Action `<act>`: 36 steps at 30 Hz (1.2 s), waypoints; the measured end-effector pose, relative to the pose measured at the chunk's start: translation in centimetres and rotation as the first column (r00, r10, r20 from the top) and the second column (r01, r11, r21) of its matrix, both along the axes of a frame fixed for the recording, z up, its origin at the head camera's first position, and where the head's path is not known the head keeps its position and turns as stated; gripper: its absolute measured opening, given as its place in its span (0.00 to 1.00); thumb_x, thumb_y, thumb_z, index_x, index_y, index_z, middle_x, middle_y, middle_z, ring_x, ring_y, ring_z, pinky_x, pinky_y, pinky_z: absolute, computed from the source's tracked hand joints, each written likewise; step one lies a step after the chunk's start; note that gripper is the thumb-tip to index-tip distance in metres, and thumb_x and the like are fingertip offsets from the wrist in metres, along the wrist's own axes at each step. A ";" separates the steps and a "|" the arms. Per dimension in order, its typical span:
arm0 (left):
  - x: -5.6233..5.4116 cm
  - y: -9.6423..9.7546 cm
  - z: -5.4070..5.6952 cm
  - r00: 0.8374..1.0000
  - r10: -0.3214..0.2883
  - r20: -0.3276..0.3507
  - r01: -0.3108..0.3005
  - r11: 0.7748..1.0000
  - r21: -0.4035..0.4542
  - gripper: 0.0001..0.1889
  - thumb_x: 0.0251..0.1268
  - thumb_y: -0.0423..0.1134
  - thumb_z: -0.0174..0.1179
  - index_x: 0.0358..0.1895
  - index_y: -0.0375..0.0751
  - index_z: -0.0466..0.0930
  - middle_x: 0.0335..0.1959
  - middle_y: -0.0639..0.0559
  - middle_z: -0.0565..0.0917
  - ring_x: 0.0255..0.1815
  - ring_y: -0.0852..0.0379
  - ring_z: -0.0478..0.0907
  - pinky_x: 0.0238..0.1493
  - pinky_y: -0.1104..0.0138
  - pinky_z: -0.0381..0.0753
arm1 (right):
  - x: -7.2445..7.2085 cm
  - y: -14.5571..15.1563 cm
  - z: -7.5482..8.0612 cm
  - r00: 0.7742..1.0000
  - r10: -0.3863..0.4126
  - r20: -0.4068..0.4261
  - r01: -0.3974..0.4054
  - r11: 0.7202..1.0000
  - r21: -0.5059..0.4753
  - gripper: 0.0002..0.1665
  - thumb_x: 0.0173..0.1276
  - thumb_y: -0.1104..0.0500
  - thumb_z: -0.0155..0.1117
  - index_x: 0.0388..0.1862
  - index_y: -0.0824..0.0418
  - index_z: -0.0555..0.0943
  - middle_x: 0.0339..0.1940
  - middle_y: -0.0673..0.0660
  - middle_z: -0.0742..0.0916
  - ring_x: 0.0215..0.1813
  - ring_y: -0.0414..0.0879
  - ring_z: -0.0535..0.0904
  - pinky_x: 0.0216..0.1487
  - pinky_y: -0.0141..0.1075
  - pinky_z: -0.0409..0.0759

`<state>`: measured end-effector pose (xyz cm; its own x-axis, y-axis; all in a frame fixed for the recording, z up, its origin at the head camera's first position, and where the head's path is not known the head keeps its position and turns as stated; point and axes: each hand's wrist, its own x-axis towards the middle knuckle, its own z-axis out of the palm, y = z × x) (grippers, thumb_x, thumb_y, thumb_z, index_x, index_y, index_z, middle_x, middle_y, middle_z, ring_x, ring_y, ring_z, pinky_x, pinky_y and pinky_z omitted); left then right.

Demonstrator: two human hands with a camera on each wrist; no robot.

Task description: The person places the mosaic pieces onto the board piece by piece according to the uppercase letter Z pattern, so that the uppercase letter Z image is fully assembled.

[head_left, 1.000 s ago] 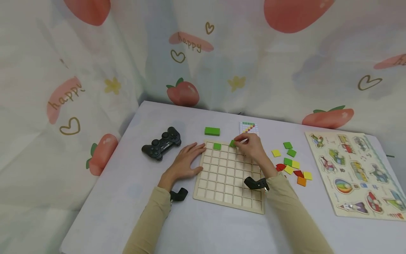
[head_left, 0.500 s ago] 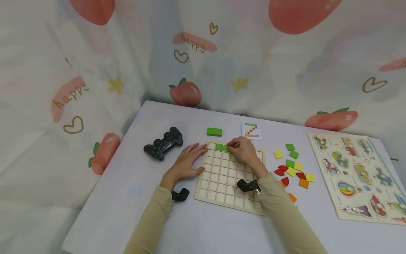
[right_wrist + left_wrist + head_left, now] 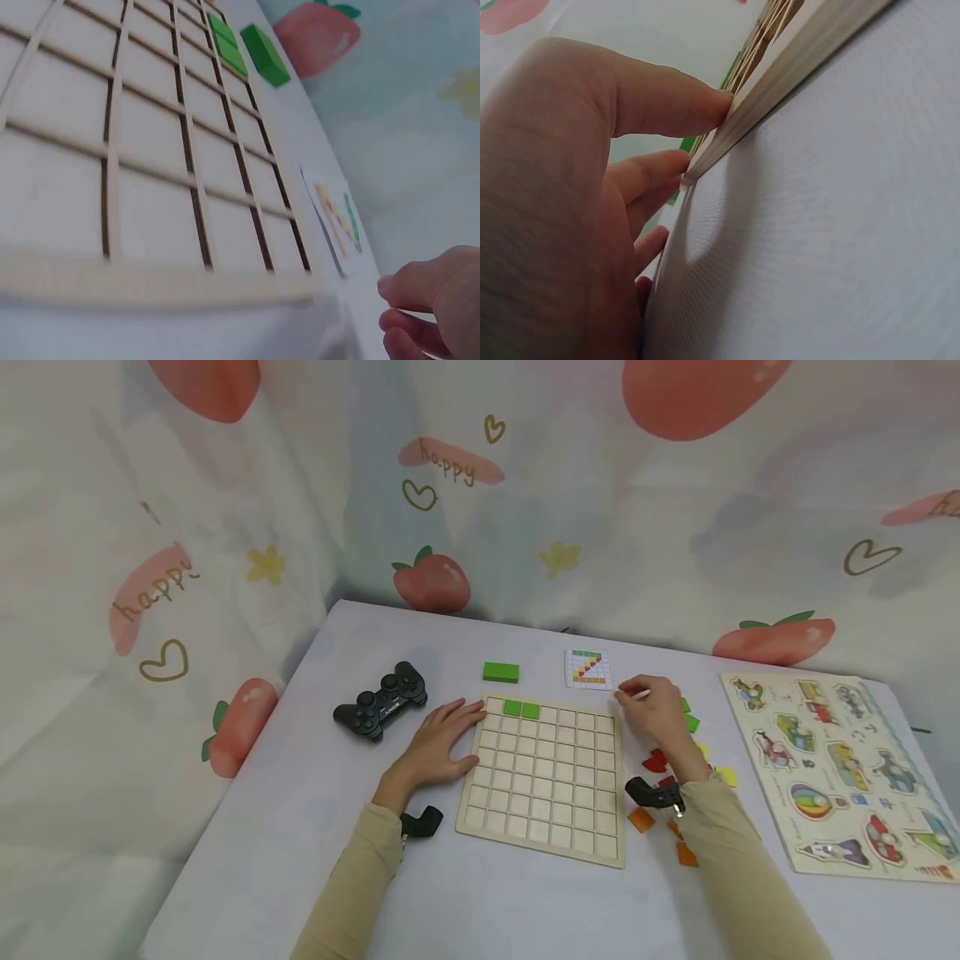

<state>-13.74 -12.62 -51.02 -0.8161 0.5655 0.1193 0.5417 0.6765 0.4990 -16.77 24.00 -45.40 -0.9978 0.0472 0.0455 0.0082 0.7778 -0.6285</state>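
Observation:
A wooden grid board (image 3: 543, 770) lies on the table, with two green square tiles (image 3: 521, 709) side by side in its far row. My left hand (image 3: 435, 745) rests at the board's left edge with fingers spread. In the left wrist view, the thumb (image 3: 682, 105) touches the board's side rim (image 3: 780, 82). Beyond the board's far right corner is my right hand (image 3: 654, 714), fingers loosely bent and nothing seen between them. Below it, loose green tiles (image 3: 691, 723) and red pieces (image 3: 655, 761) are partly hidden by the hand and wrist.
A pattern card (image 3: 588, 670) lies behind the board, with a green block (image 3: 501, 672) to its left. A black game controller (image 3: 381, 701) is at the left. Orange tiles (image 3: 641, 819) lie right of the board, and a picture puzzle board (image 3: 843, 777) is farther right.
The second green tile now sits in the far row next to the first. My right hand has let go of it and moved right, toward the loose pieces. The left hand stays put.

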 end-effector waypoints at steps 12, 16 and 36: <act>0.3 -0.3 0.3 1.000 -0.003 0.023 0.004 1.000 -0.007 0.38 0.58 0.50 0.60 0.74 0.46 0.63 0.78 0.56 0.58 0.79 0.49 0.48 0.77 0.52 0.47 | 1.2 6.2 -0.2 0.934 -0.301 0.190 0.271 0.947 0.170 0.32 0.69 0.47 0.59 0.53 0.76 0.78 0.46 0.73 0.82 0.39 0.62 0.76 0.33 0.45 0.74; 0.3 -0.2 0.2 1.000 0.000 0.017 0.000 1.000 -0.003 0.38 0.59 0.50 0.60 0.74 0.46 0.63 0.78 0.56 0.58 0.79 0.50 0.48 0.77 0.53 0.47 | 1.0 6.1 -0.1 0.938 -0.312 0.151 0.286 0.943 0.173 0.26 0.69 0.50 0.61 0.49 0.74 0.79 0.44 0.71 0.83 0.37 0.61 0.76 0.31 0.45 0.71; 0.1 0.0 0.2 1.000 0.002 0.028 -0.002 1.000 0.006 0.38 0.58 0.50 0.59 0.75 0.47 0.63 0.78 0.57 0.57 0.79 0.51 0.47 0.77 0.52 0.45 | -0.4 -6.1 -0.8 0.948 0.319 -0.019 -0.317 0.933 -0.171 0.09 0.67 0.66 0.64 0.42 0.70 0.85 0.41 0.66 0.86 0.35 0.54 0.83 0.33 0.39 0.81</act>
